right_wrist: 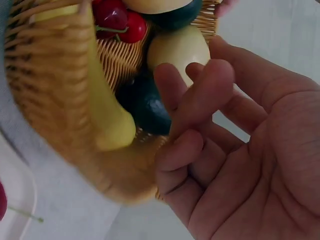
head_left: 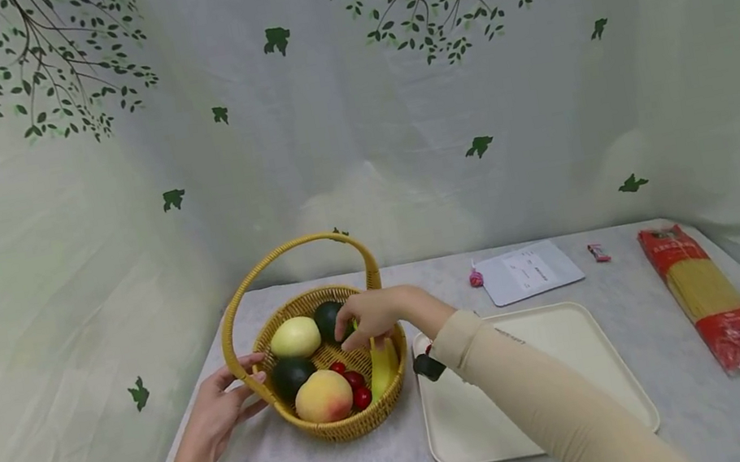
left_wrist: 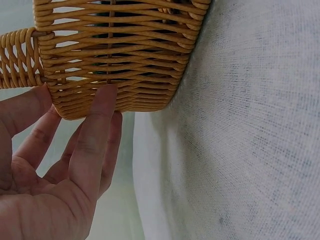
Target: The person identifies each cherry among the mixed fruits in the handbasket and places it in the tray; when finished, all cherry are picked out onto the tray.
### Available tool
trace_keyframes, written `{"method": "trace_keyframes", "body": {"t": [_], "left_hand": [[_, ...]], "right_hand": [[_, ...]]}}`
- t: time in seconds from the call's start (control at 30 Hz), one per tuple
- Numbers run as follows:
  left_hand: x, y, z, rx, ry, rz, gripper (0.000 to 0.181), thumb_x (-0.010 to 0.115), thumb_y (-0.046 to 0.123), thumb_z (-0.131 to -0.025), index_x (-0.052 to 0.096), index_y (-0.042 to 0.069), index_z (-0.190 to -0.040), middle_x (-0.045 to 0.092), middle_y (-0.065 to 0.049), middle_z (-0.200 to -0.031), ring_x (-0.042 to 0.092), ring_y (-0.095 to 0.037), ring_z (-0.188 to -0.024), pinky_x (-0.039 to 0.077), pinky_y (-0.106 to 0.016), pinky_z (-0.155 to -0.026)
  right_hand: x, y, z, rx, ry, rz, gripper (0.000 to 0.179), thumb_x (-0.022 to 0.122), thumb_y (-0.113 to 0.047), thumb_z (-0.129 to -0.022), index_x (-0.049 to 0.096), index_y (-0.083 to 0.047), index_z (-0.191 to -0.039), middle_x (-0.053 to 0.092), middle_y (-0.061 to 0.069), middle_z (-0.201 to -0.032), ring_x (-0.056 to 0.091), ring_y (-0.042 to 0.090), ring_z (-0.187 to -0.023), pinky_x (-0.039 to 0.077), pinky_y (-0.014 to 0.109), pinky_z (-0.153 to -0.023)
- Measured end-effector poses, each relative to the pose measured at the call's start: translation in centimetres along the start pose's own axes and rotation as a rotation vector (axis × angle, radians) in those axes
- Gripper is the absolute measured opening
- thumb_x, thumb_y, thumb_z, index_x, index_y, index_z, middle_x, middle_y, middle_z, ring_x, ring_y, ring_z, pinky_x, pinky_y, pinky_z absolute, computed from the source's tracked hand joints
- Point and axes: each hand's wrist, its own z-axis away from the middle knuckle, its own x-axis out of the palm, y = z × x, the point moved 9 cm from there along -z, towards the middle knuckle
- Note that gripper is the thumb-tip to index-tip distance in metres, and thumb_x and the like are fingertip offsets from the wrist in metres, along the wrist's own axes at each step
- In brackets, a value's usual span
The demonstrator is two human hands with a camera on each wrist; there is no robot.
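A wicker basket (head_left: 342, 432) with a tall handle stands on the table. My left hand (head_left: 217, 407) is at its left side; in the left wrist view its extended fingers touch the woven wall below the handle's base. Over the basket's right side, my right hand (head_left: 380, 313) hangs with loosely bent fingers and nothing between them in the right wrist view. Below and around it lie a banana (head_left: 383, 369) and a dark green fruit (head_left: 328, 319). The basket also holds a pale yellow fruit (head_left: 295, 337), another dark green fruit (head_left: 290, 377), a peach (head_left: 323, 397) and cherries (head_left: 362, 397).
Right of the basket lies a cream tray (head_left: 568, 345), partly behind my right sleeve, with a red cherry (right_wrist: 2, 200) at its edge. Farther back are a grey-white pouch (head_left: 526, 271), a pink ball (head_left: 476, 278) and a small red packet (head_left: 598, 252). A noodle pack (head_left: 711, 294) lies far right.
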Motion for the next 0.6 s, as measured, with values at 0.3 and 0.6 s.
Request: {"method": "trace_keyframes", "body": {"t": [0.3, 0.6], "left_hand": [[0.0, 0.4, 0.2, 0.007, 0.003, 0.017, 0.046, 0.065, 0.015, -0.108, 0.056, 0.003, -0.152, 0.043, -0.022, -0.162, 0.067, -0.007, -0.112, 0.066, -0.04, -0.097], [-0.1, 0.2, 0.3, -0.001, 0.009, 0.018, 0.047, 0.066, 0.016, -0.107, 0.057, 0.003, -0.151, 0.045, -0.021, -0.16, 0.068, -0.011, -0.112, 0.065, -0.041, -0.098]], "right_hand": [[1.3, -0.1, -3.2, 0.134, -0.06, -0.034, 0.03, 0.069, -0.029, -0.107, 0.074, -0.009, -0.128, 0.057, 0.002, -0.067, 0.044, 0.01, -0.057, 0.033, 0.023, -0.055], [2.7, 0.3, -4.7, 0.251, -0.139, -0.089, 0.032, 0.071, -0.031, -0.106, 0.077, -0.001, -0.116, 0.058, -0.002, -0.071, 0.044, 0.004, -0.054, 0.04, 0.018, -0.057]]}}
